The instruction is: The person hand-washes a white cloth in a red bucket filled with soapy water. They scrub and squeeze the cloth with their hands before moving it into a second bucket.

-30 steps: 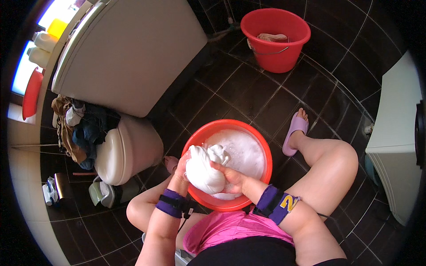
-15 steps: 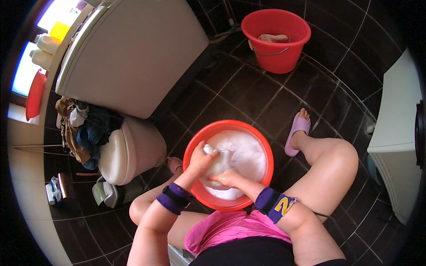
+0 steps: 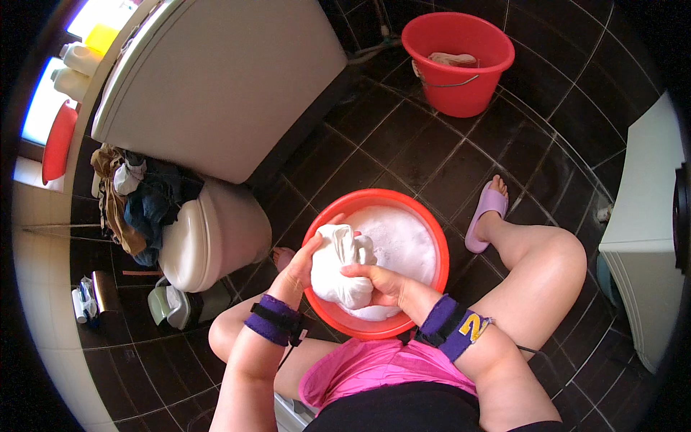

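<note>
A red basin (image 3: 440, 248) of white suds (image 3: 403, 234) stands on the floor between my legs. Over its left part I hold a bunched, wet-looking white cloth (image 3: 337, 270). My left hand (image 3: 304, 263) is wrapped round the cloth's left side, fingers partly behind it. Gripping its right side is my right hand (image 3: 381, 282), with the thumb lying across the front. The garment's exact kind cannot be made out from the bundle.
A red bucket (image 3: 461, 90) with cloth inside stands at the far right. Clothes (image 3: 147, 209) are heaped by the toilet (image 3: 191, 248) on the left, below a large pale appliance (image 3: 230, 79). A white cabinet-like unit (image 3: 644, 216) stands at right. Dark tiles (image 3: 403, 137) cover the floor.
The white cloth has come up out of the suds and now shows as a bunched bundle between both hands. My hands have turned and moved slightly apart around it.
</note>
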The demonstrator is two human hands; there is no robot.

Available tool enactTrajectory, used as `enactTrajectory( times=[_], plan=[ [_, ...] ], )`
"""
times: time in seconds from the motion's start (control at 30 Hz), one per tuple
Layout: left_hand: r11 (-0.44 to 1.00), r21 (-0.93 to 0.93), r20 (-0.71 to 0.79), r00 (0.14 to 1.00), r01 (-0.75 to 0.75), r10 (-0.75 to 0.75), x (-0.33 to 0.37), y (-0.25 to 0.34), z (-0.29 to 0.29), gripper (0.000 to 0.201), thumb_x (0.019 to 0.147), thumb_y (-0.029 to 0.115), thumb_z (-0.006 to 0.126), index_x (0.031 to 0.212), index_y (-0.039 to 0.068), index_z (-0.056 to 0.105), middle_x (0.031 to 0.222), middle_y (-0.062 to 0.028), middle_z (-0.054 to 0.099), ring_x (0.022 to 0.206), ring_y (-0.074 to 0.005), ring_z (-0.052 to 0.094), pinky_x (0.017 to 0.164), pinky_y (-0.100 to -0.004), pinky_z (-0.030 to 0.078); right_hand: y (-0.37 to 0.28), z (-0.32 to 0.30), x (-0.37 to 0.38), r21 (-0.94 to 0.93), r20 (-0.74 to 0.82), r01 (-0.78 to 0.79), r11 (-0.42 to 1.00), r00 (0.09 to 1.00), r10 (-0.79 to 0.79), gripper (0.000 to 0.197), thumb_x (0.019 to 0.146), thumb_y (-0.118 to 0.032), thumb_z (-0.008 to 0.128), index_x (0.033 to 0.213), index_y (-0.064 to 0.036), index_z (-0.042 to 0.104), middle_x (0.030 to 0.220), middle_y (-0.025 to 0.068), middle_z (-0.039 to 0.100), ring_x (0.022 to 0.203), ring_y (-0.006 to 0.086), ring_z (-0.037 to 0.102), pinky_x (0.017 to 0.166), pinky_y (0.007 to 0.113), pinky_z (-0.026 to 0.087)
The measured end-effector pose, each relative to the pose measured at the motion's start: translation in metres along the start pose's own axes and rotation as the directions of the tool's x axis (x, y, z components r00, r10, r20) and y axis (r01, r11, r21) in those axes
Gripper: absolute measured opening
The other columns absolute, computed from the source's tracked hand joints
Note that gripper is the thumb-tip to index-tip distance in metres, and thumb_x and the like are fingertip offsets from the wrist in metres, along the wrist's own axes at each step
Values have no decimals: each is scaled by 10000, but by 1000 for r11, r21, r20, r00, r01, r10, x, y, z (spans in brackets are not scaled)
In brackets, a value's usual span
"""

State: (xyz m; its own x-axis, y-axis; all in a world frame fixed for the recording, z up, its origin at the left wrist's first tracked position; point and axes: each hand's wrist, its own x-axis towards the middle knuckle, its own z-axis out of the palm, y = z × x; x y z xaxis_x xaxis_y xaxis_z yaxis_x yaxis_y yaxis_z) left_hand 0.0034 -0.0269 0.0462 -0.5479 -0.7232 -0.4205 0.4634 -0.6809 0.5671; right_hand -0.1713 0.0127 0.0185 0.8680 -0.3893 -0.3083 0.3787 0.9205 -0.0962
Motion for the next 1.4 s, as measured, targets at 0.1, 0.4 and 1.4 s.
enactTrajectory(
  times=[0.1, 0.4, 1.4],
  plan=[
    [996, -86, 180, 983, -29, 45, 2, -6, 29, 626, 792, 385, 639, 1302, 117, 394, 1342, -182, 437, 1205, -334, 469, 1005, -467, 394, 6, 2, -6, 112, 60, -42, 993, 998, 35, 635, 807, -252, 664, 1319, -38, 356, 1186, 159, 542, 1070, 273, 565, 954, 493, 434],
    [993, 120, -54, 998, -15, 22, -6, 6, 18, 379, 709, 295, 663, 1014, 131, 510, 947, -89, 597, 950, -250, 570, 843, -412, 471, 7, 2, -12, 59, 198, -76, 995, 978, 63, 561, 788, -189, 686, 1256, -13, 432, 1103, 150, 593, 987, 259, 614, 832, 391, 525],
    [120, 912, 183, 649, -393, 738, -8, -36, 14, 356, 789, -13, 636, 1055, 45, 407, 1085, -145, 553, 1092, -269, 538, 933, -386, 422, 2, -3, 13, 388, 14, 22, 921, 999, -30, 797, 779, -721, 453, 1349, -169, 390, 1363, 78, 414, 1241, 269, 410, 1051, 536, 282]
  ],
)
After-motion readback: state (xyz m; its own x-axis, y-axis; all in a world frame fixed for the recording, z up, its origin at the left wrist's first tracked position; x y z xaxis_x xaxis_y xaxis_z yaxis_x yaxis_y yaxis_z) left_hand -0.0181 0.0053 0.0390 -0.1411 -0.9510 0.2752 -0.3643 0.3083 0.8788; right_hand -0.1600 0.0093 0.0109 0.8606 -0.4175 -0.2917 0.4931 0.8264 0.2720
